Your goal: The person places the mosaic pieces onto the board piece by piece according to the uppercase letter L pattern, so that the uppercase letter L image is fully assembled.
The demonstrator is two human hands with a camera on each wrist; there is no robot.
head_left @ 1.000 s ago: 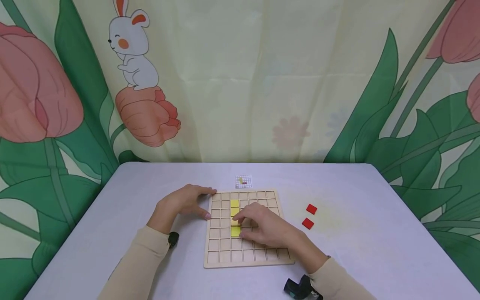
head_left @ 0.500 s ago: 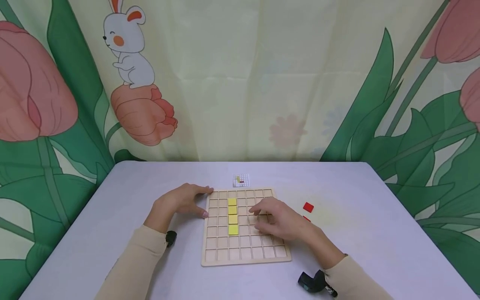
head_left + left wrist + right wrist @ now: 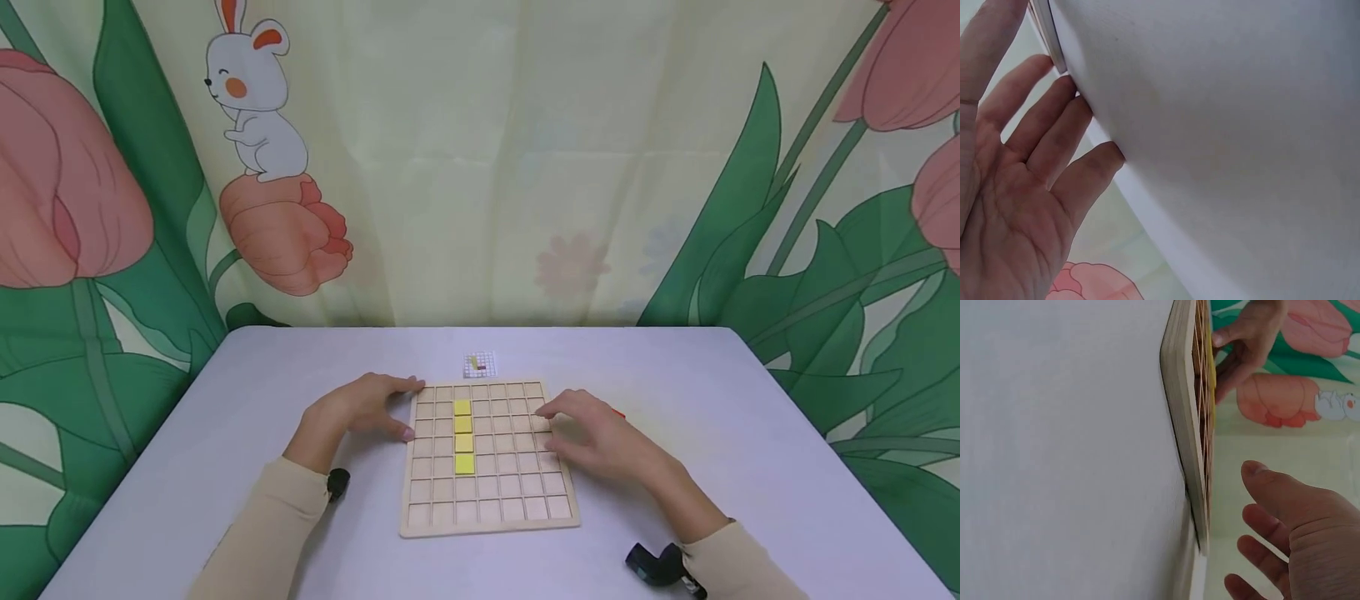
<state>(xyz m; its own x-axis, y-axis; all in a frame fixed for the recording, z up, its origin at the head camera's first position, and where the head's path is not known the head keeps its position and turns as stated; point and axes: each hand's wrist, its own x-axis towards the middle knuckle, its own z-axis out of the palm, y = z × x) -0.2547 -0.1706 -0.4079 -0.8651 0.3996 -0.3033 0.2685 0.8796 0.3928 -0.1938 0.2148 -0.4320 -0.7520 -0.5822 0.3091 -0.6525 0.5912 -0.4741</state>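
Observation:
A square wooden grid board [image 3: 487, 515] lies on the table. In one of its columns, several yellow square tiles [image 3: 463, 425] sit one behind another. My left hand [image 3: 360, 408] rests at the board's left edge, index fingertip near the far corner and thumb at the side. The left wrist view shows this hand's fingers [image 3: 1054, 134] extended down to the tabletop. Over the board's right edge hovers my right hand [image 3: 603, 433], fingers relaxed and apart from the thumb, holding nothing. A sliver of a red tile [image 3: 618, 413] shows behind it; the rest is hidden.
Behind the board lies a small card [image 3: 479, 364] printed with a grid and coloured squares. The white-covered table [image 3: 225, 433] reaches back to a curtain [image 3: 450, 167] with printed tulips and a rabbit. Dark wrist cameras sit on both forearms.
My right hand has left the yellow tiles and moved right across the board to its right edge, coming in front of the red tiles. My left hand stays at the board's left edge.

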